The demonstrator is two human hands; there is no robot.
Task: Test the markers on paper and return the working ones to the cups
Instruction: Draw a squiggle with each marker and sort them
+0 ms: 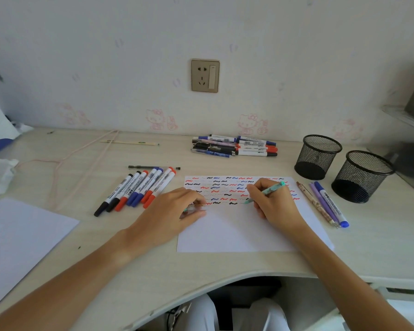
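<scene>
The person's right hand (270, 201) is gripping a teal pen (268, 191) in a normal writing hold, tip down on the paper (237, 232) right at the end of the lowest row of squiggles, just right of frame centre. For a fair test the stroke should probably be a short wave with light, even pressure on a blank bit of the sheet, since pressing hard can fake a line out of a dying pen.

The left hand (175, 211) rests on the paper's left edge, fingers curled round what looks like the clear cap (194, 209), pinning the sheet so it doesn't slide. Good habit.

Both mesh cups (318, 156) stand in the right of the frame, well apart from either hand and apparently empty. Three pens (325, 204) lie just off the paper's right edge, between the sheet and the cups. A row of whiteboard markers (139, 187) lies left of the paper near the left hand, and another pile (234, 145) lies at upper centre by the wall.
</scene>
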